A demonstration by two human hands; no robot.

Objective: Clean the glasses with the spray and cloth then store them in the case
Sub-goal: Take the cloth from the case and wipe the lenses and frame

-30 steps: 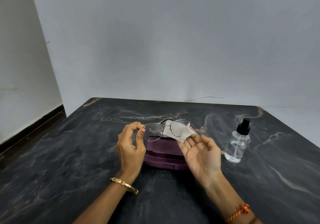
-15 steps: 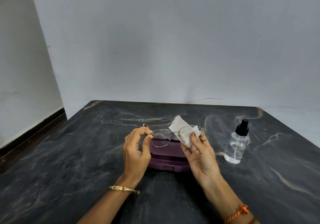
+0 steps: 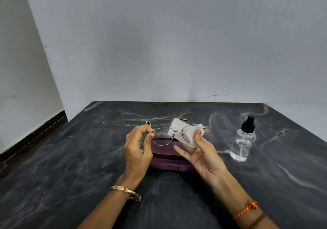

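Observation:
Thin metal-framed glasses (image 3: 162, 137) are held above the closed purple case (image 3: 169, 163). My left hand (image 3: 137, 150) pinches the frame at its left corner, by the hinge. My right hand (image 3: 203, 153) grips a white cloth (image 3: 185, 133) folded around the right lens, thumb on the front, other fingers spread below. The left lens is bare and looks smeared. A clear spray bottle (image 3: 243, 140) with a black nozzle stands upright on the table, to the right of my right hand.
The dark marble table (image 3: 70, 166) reaches a pale wall at the back. Its left edge drops to the floor beside a dark skirting board (image 3: 31, 138). A thin wire (image 3: 208, 96) lies along the wall behind the table.
My right thumb came down onto the cloth over the right lens, and the fingers below spread apart. Both hands and the glasses shifted a little to the right.

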